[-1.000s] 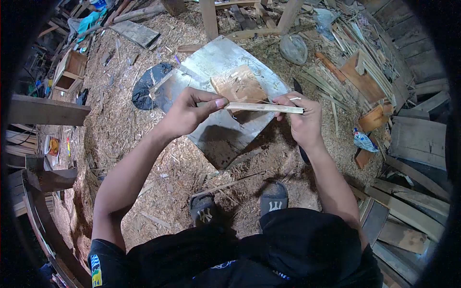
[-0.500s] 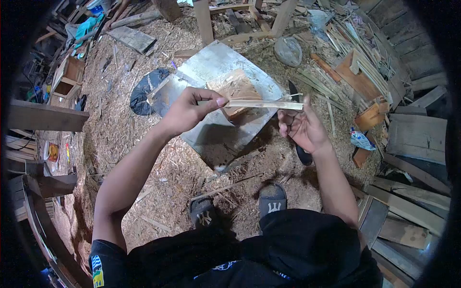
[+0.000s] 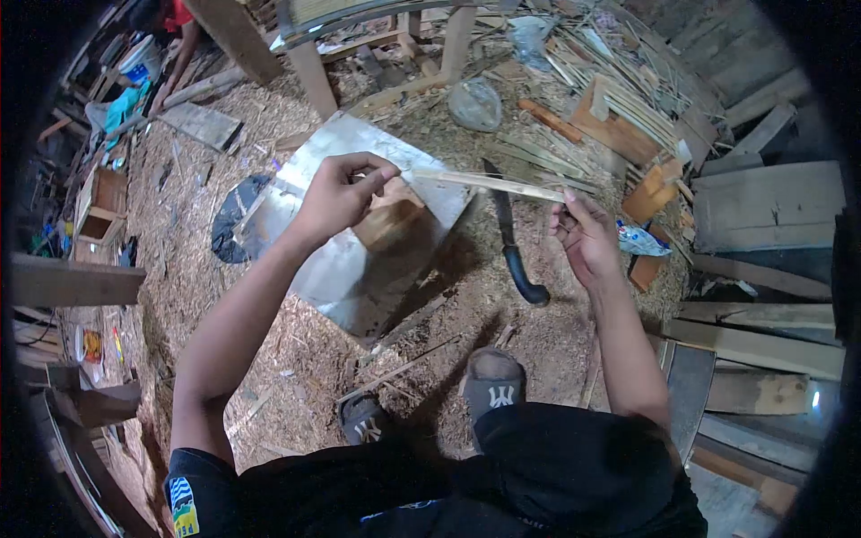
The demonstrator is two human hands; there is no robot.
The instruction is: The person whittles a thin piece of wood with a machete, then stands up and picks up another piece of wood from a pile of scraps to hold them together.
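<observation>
A pale, narrow wood strip (image 3: 502,185) is stretched between my two hands, above the floor. My right hand (image 3: 587,238) pinches its right end between thumb and fingers. At the other end, my left hand (image 3: 345,197) is closed, thumb pressed to the curled fingers; the strip's tip looks thin and blurred there. Below my left hand, a wood block (image 3: 392,222) rests on a flat grey-white board (image 3: 332,291). A machete (image 3: 513,255) with a black handle lies on the floor between the board and my right hand.
Wood shavings cover the floor (image 3: 269,359). A clear plastic bag (image 3: 475,104), an orange-brown wood piece (image 3: 550,120) and a pile of strips lie beyond. Stacked planks (image 3: 762,354) line the right side. At upper left, another person's arm (image 3: 184,58) reaches down near a bucket (image 3: 140,61).
The view has shifted to the right, so the board and block sit further left. My hands are further apart along the strip, and the machete now shows fully.
</observation>
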